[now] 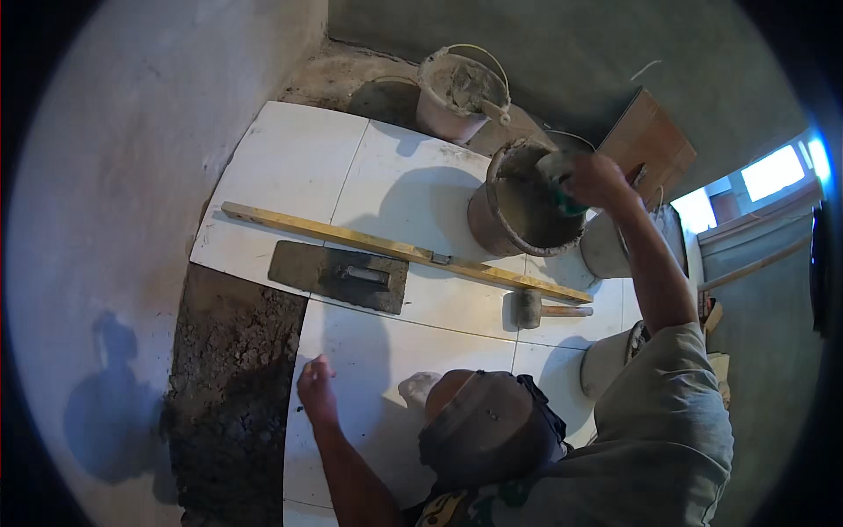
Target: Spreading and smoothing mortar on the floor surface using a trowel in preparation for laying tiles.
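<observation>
Shirt [632, 439] closest — right hand [601, 183] closed on a blurred green tool [567, 205] inside the bucket's [486, 221] mouth, left hand [318, 388] well apart near tile [421, 347] — half-open, empty.

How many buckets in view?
4 visible: a far bucket near the back wall; a middle bucket beneath the right hand; a third bucket partly behind the right forearm; a fourth bucket partly behind the sleeve. Others may be hidden.
</observation>
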Demonstrator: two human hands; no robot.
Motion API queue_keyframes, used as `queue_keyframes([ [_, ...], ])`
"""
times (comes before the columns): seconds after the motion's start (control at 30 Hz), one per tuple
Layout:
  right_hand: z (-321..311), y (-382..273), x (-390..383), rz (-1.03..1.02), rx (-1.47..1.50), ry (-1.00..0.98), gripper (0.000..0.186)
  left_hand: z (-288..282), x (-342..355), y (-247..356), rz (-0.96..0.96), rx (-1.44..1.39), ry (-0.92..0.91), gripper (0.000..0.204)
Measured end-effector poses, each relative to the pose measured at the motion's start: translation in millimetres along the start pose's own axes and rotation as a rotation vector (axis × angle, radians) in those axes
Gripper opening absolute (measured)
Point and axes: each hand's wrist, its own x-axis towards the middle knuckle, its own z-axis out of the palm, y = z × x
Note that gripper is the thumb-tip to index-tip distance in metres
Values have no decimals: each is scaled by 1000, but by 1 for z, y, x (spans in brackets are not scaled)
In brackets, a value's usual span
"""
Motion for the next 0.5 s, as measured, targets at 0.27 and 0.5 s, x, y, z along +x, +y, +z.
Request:
queue_keyframes([
  [0.27, 168, 3, 71, -289, -171, -241, 28, -16, -19, 32, -10, 30, 144, 34],
  [0.5, 241, 77, 115, -501, -286, 6, 19, 9, -42, 1, 119, 226, -9, 27],
])
